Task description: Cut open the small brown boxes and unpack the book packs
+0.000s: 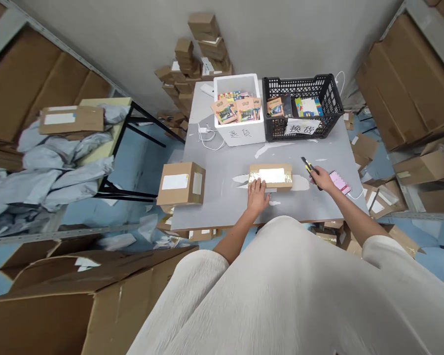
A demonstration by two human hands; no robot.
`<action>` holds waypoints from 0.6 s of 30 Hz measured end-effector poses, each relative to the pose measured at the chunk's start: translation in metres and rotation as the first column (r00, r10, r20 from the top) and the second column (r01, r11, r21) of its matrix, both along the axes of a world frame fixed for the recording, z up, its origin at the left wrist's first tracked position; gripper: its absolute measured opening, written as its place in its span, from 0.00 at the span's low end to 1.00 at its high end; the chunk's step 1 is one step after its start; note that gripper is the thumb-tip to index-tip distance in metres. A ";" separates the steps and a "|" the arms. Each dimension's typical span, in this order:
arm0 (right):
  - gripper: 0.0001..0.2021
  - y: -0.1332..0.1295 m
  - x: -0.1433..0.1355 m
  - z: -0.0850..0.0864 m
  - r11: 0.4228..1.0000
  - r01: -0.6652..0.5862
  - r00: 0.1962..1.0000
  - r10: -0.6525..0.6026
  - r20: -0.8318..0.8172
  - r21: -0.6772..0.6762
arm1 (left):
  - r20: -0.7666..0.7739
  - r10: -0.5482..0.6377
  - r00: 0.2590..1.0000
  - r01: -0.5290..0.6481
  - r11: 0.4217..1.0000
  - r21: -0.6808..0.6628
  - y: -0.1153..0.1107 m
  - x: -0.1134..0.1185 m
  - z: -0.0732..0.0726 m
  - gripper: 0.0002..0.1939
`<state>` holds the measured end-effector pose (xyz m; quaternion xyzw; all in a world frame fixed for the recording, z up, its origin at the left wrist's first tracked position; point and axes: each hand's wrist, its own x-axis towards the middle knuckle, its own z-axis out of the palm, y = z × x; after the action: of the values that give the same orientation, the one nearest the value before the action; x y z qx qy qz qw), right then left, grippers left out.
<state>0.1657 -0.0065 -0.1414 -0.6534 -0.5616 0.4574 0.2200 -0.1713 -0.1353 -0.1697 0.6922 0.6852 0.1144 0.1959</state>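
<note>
A small taped cardboard box (286, 178) with a white label on top lies on the grey table (222, 207) in front of me. My left hand (258, 195) rests on its near left side, fingers stretched out over the edge. To the right of the box, my right hand (322, 178) is wrapped round a black and yellow utility knife (308, 165), its tip pointing up and left, apart from the box. Just beside that hand lies a pink phone-like item (339, 182) with a white cable.
A white foam box (244, 135) and a black crate (303, 129), both holding colourful packs, stand at the table's back. A larger cardboard box (181, 183) sits at the left edge. Grey parcels (52, 167) are piled further left; cartons (366, 148) lie on the right.
</note>
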 end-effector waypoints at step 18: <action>0.19 0.007 -0.184 0.053 0.558 -0.830 0.395 0.614 0.683 -0.022 | 0.128 -0.074 0.989 0.054 0.987 0.153 -0.004 -0.013 -0.005 0.34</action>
<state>-0.0182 0.0004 -0.0881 -0.4019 -0.8953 0.1647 -0.0991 -0.1848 -0.1390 -0.1743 0.7172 0.6376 0.2050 0.1925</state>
